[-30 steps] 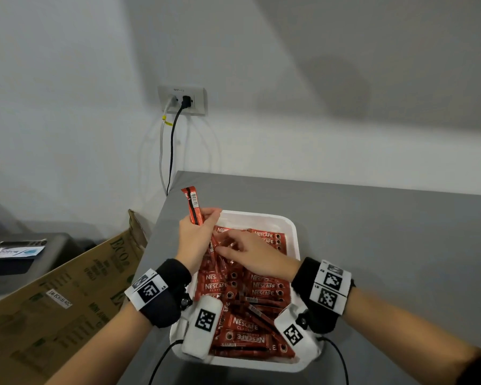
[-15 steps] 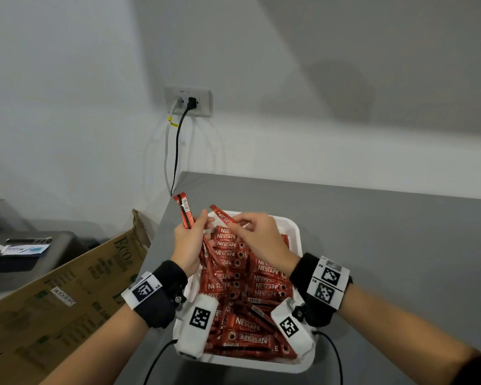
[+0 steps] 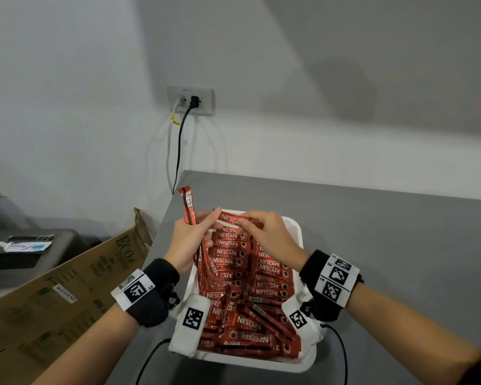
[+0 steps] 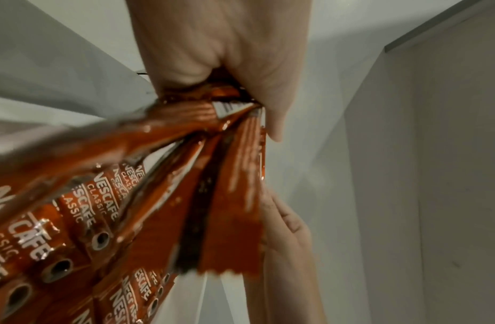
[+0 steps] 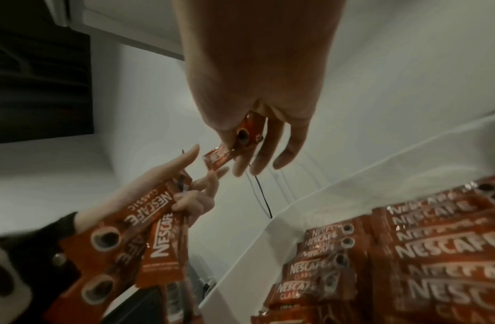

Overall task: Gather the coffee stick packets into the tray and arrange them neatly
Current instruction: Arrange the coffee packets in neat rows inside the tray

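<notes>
Most packets (image 3: 235,252) already lay in the tray (image 3: 295,226) — far rows neat, near end jumbled. Left hand (image 3: 188,240) clutched a bundle (image 3: 189,207); right hand (image 3: 267,234) pinched one packet (image 5: 229,153) — still to place

Left hand (image 3: 188,240) raised, fingers curled around bundle of packets (image 3: 190,215), index finger extended toward right hand. Right hand (image 3: 270,234) palm down, thumb and fingers pinching single packet (image 3: 235,218). Fingertips of both hands nearly meet. Both wrists wear black bands.
</notes>
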Motion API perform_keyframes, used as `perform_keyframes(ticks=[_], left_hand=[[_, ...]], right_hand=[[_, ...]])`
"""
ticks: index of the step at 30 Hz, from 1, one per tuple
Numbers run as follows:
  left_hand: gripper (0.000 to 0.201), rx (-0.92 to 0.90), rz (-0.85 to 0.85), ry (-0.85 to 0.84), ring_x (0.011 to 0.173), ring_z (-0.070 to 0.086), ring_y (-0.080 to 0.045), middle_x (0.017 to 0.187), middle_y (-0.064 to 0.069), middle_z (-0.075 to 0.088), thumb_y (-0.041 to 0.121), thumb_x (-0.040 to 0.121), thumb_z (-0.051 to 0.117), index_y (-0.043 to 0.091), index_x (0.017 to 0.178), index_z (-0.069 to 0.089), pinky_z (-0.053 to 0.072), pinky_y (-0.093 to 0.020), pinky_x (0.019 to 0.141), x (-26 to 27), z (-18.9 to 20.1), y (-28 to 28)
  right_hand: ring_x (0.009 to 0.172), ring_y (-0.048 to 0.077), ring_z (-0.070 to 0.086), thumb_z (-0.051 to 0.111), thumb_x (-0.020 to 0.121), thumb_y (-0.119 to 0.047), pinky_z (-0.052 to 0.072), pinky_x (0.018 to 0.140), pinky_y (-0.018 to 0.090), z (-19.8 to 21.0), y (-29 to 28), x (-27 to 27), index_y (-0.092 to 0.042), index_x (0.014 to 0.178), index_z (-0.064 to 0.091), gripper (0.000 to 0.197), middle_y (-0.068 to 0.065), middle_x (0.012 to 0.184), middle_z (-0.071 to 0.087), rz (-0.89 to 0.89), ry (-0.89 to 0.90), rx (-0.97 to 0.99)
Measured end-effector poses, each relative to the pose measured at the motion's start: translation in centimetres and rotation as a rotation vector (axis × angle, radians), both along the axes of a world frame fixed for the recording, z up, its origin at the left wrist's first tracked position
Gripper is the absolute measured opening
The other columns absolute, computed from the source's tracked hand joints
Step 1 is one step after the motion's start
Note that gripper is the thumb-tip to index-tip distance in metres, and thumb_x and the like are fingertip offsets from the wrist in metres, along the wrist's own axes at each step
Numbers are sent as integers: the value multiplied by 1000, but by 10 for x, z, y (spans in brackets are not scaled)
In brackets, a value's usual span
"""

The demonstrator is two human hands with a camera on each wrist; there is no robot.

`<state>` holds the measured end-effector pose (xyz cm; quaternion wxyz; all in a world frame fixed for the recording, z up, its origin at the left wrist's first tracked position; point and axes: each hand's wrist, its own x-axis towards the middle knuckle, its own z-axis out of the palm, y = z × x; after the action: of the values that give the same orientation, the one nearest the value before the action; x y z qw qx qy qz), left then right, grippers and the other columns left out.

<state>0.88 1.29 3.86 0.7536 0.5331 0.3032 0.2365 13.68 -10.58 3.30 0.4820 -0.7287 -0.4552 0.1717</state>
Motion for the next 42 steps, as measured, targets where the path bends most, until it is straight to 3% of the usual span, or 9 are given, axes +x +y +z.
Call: perform_keyframes(ticks=[3,6,11,14,19,21,25,33,42], left_hand=[[20,70,-11,36,37,39,-3,80,-18,57,15,87,63,-5,89,64,36,-13,39,-2,-1,2],[25,104,37,56,36,40,-4,70,-15,54,12,89,59,-13,91,61,36,-14,38,-4,-4,4],[20,160,42,77,36,41,-5,61,-5,62,10,89,60,-10,87,63,37,-14,39,-6,-6,5],[16,190,53,107,34,42,-3,48,6,59,9,88,61,-6,82,63,37,-14,39,-4,-8,3],[6,166,165,119,40,46,-3,59,4,52,13,88,61,14,82,61,39,-23,50,-7,-11,9],[7,146,178,113,37,43,-3,54,5,51,12,88,61,13,81,60,39,-25,49,-7,-12,12],[6,163,158,115,36,43,-3,42,12,50,10,88,61,13,82,61,41,-23,46,-8,-12,11],[7,162,147,103,36,41,-5,41,11,48,7,88,60,11,82,63,41,-21,44,-11,-12,12],[9,146,133,85,38,40,-5,51,1,42,4,88,57,8,83,63,40,-17,40,-8,-10,9]], right_hand=[[73,10,66,46,99,-19,51,74,20,-2,-1,0,-11,86,69,27,2,76,71,101,81,-53],[68,4,62,42,101,-21,47,73,19,-2,-3,-2,-13,75,66,37,2,74,70,177,75,-119],[88,4,65,54,95,-23,50,84,19,-2,-1,3,-15,100,72,20,-7,95,71,98,122,-105],[69,-2,63,67,86,-16,49,71,13,-1,3,4,-14,93,72,8,-13,78,68,134,98,-137],[64,-6,59,71,83,-13,45,65,6,-14,14,16,-4,95,73,15,7,94,73,130,-17,-354],[68,-2,58,69,85,-13,42,65,7,-24,19,13,-5,99,73,17,8,99,72,199,-77,-492],[92,18,66,69,84,-13,48,80,20,-39,30,1,-4,103,71,20,9,104,71,259,-127,-604],[99,16,64,71,82,-12,50,91,27,-46,39,-2,-6,100,72,20,7,104,71,321,-122,-694],[92,18,66,71,82,-9,52,87,27,-48,41,-4,-3,98,72,18,10,101,71,298,-192,-650]])
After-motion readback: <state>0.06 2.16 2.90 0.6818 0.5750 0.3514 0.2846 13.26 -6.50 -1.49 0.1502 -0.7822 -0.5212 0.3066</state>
